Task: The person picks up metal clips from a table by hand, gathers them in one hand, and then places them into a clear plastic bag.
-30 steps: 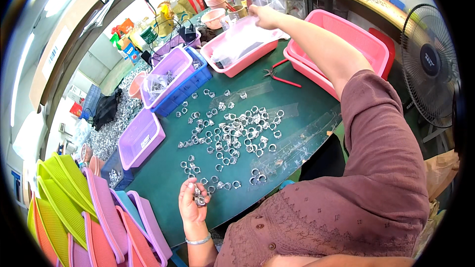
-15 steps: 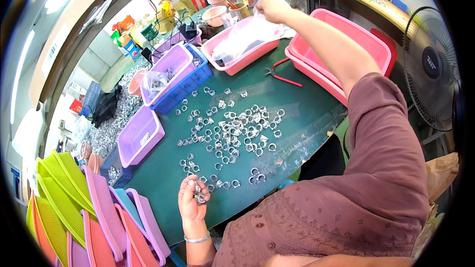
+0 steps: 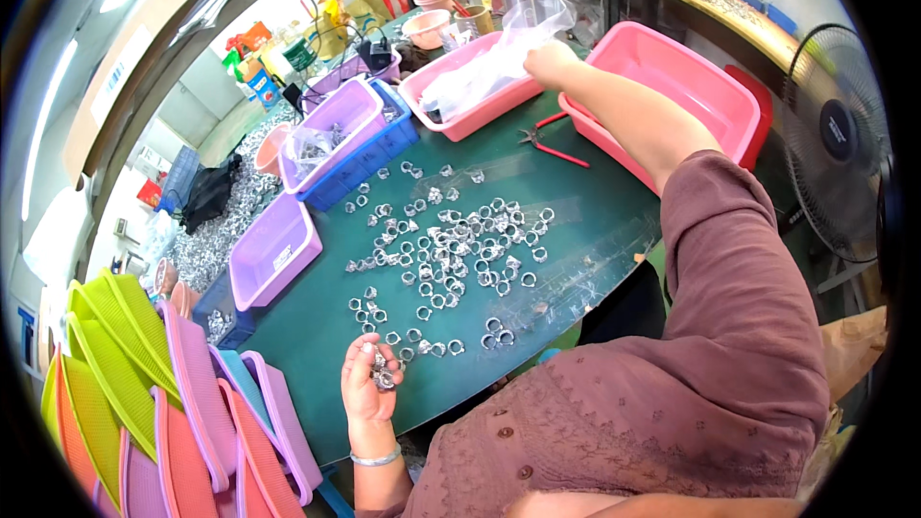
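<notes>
Low at the near edge of the table, my left hand (image 3: 369, 386) is curled around several silver rings (image 3: 383, 376) lying in its palm and fingers. My right arm reaches to the far side, where my right hand (image 3: 554, 65) is closed on a clear plastic bag (image 3: 484, 77). That bag lies in a pink basin (image 3: 462, 121), and part of it stands up behind the hand. The fingertips of my right hand are hidden. Many loose silver rings (image 3: 451, 249) spread over the green tabletop (image 3: 297, 345) between my hands.
Red-handled pliers (image 3: 561, 149) lie beside a larger pink basin (image 3: 672, 67) on the right. Purple baskets (image 3: 273, 259) and a blue basket (image 3: 360, 168) line the left side. Stacked coloured baskets (image 3: 192, 393) stand near left. A black fan (image 3: 837, 129) is at far right.
My right hand has come nearer, down from beside the metal flask, and closed on the plastic bag, part of which now stands up. My left hand still holds its rings.
</notes>
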Demonstrator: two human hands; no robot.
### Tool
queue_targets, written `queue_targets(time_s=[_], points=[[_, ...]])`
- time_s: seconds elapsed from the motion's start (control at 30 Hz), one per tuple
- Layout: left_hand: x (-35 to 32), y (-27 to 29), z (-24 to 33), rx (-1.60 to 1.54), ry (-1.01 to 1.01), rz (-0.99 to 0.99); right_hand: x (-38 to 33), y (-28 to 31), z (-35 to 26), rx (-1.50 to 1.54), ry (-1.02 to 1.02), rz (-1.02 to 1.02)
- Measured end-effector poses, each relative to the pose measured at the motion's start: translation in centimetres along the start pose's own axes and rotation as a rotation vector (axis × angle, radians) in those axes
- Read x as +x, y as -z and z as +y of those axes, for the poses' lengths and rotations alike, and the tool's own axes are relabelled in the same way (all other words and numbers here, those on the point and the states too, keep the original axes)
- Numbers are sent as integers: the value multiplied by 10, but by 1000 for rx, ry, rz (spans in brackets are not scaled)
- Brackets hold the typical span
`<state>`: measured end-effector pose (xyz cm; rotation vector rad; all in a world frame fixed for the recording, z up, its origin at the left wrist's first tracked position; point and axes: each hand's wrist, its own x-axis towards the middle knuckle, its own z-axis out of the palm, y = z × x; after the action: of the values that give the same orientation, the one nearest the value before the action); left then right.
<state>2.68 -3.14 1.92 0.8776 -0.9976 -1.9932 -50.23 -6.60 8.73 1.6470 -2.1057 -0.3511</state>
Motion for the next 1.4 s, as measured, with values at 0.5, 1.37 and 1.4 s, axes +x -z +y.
queue_targets(time_s=[0.5, 1.37, 1.4], points=[[7, 3, 1, 2, -1, -52, 23, 199, 55, 413, -107, 307], [-58, 31, 156, 113, -790, 12, -18, 208, -258, 1695, 882, -135], [-63, 30, 168, 201, -813, -22, -17, 209, -255, 1614, 917, -149]])
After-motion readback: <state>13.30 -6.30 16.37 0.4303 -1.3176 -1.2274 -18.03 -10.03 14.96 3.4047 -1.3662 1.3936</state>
